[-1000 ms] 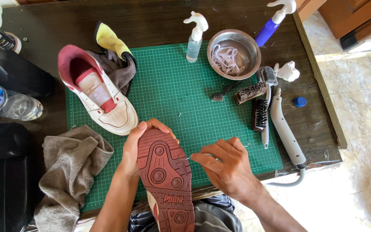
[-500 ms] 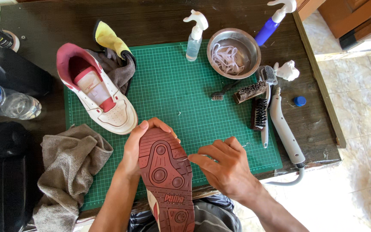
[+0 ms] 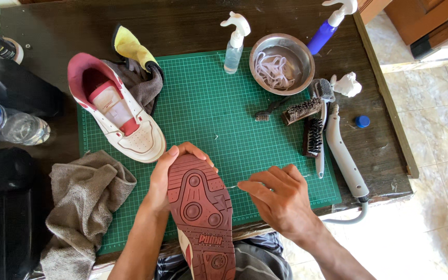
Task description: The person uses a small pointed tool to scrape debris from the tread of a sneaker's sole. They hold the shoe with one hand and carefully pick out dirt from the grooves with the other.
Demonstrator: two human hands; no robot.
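Far left on the table (image 3: pixel 193 26): clear water bottle (image 3: pixel 11 124) on its side, dark bags around it. Grey towel (image 3: pixel 81 202) crumpled at the mat's lower-left corner, partly on the green cutting mat (image 3: pixel 208 103). White-and-maroon shoe (image 3: pixel 115 116) lies upright on the mat's left part, opening up, with a grey rag (image 3: pixel 141 85) and a yellow cloth (image 3: pixel 130 47) tucked behind it.

Centre, near edge: my left hand (image 3: pixel 164 176) cups the toe of the second shoe (image 3: pixel 200 218), grip wrapped round it, fingertips over the top edge, thumb on the left side. That shoe is sole-up, maroon sole facing me, heel toward my lap, toe over the mat.

Just right of it: my right hand (image 3: pixel 281 199), fingers pressed together, pinching something thin and pointed at the sole's right edge; too small to say what it is, maybe a pick.

Further right: small spray bottle (image 3: pixel 234 44) at the mat's top, steel bowl (image 3: pixel 282 65) holding white laces (image 3: pixel 273 70), blue spray bottle (image 3: pixel 327 28) behind it. Below the bowl, several brushes (image 3: pixel 307 124) in a cluster. White handled tool (image 3: pixel 346 158) with hose along the mat's right edge, blue cap (image 3: pixel 362 121) beside it.
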